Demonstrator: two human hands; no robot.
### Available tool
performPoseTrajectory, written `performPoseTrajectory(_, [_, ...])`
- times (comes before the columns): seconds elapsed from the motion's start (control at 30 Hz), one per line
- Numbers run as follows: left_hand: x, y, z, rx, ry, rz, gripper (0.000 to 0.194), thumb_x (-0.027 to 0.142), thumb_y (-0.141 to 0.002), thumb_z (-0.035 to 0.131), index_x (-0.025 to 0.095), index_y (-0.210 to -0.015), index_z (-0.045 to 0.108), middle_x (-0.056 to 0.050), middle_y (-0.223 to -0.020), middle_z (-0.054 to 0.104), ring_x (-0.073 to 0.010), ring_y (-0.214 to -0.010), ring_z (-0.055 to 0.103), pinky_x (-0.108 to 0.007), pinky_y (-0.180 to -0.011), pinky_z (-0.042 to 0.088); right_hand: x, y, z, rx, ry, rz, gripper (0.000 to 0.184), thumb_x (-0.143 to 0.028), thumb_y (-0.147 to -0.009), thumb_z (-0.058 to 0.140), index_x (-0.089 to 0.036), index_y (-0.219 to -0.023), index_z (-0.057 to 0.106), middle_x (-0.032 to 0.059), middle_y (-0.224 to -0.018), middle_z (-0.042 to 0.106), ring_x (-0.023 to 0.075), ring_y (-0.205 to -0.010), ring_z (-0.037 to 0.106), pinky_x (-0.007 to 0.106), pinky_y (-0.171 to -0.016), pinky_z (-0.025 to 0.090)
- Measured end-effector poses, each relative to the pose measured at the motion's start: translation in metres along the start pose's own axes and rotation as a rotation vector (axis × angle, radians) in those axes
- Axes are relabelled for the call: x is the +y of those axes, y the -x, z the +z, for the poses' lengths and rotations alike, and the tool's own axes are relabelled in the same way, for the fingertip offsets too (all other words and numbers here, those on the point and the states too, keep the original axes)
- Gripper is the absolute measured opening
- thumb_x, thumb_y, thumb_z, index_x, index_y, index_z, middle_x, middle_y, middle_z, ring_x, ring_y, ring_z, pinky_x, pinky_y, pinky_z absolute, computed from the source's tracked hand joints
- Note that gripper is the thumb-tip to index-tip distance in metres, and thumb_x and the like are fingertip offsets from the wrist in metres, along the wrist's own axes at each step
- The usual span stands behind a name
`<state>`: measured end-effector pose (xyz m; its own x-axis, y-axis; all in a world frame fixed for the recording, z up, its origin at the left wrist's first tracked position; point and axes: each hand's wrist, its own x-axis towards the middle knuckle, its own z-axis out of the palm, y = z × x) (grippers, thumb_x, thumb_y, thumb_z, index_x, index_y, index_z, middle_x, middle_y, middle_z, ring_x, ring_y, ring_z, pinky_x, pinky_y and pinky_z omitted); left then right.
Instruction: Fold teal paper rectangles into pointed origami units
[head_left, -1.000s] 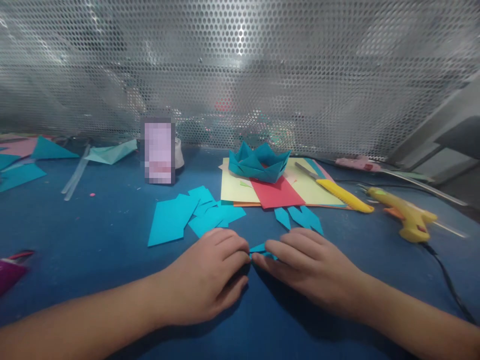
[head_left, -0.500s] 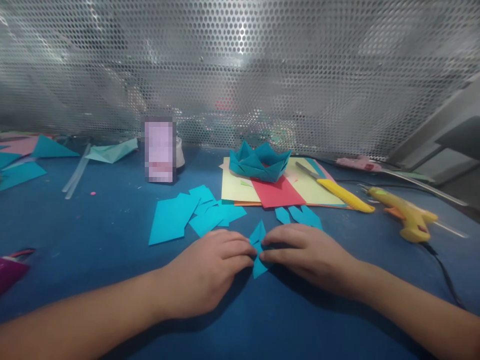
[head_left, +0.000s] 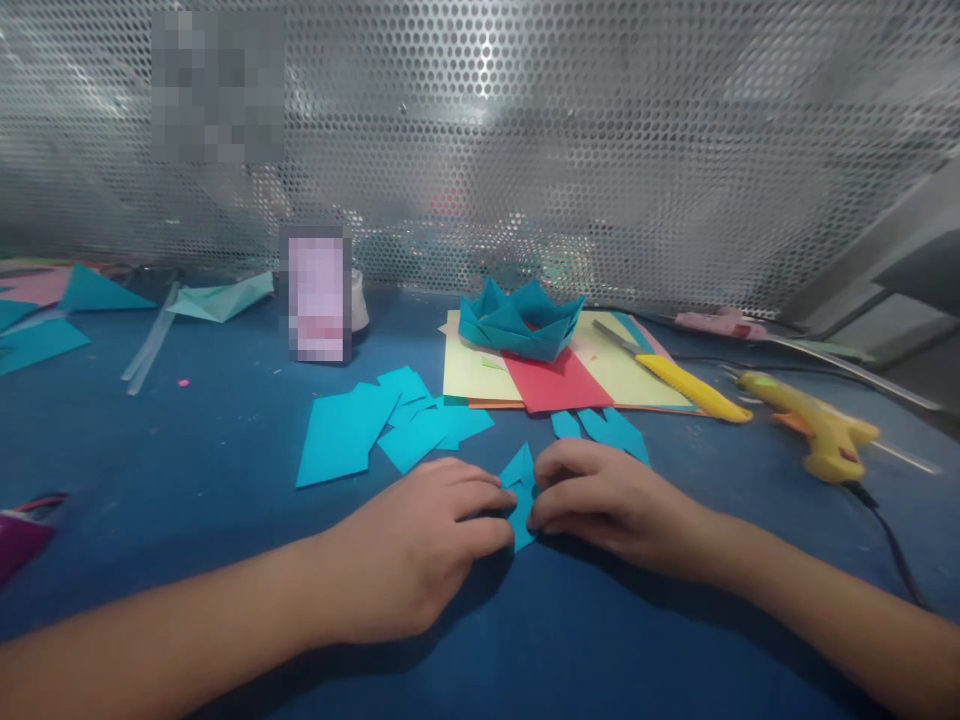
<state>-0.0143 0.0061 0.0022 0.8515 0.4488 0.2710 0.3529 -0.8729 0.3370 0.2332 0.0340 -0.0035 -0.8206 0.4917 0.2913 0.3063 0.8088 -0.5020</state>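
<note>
My left hand (head_left: pixel 420 545) and my right hand (head_left: pixel 600 495) meet at the middle of the blue table, fingers curled and pinched on a small folded teal paper piece (head_left: pixel 521 490) that stands between them. Its pointed tips show above and below the fingertips. Just beyond my hands lie several loose teal paper pieces (head_left: pixel 390 425) and a few narrow folded teal pieces (head_left: pixel 607 425).
A folded teal paper crown (head_left: pixel 521 320) sits on a stack of coloured sheets (head_left: pixel 592 375). A yellow-handled cutter (head_left: pixel 686 385) and a yellow glue gun (head_left: pixel 817 430) with a black cord lie to the right. More paper lies far left. A perforated metal screen closes the back.
The small teal piece, flat under my fingertips a second ago, now stands upright between both hands. My right hand has drawn in closer to the left.
</note>
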Motion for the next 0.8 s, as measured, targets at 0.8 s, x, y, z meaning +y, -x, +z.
performPoseTrajectory(0.8, [0.007, -0.003, 0.001, 0.000, -0.007, 0.001, 0.022, 0.007, -0.086, 0.042, 0.015, -0.100, 0.058, -0.014, -0.110, 0.061, -0.0260, -0.105, 0.055, -0.044, -0.091, 0.045, -0.018, -0.013, 0.011, 0.067, -0.040, 0.349, 0.006, -0.012, -0.082, 0.055, -0.018, -0.081, 0.058, 0.0007, -0.075, 0.057, 0.0125, -0.066, 0.051, 0.024, -0.061, 0.041])
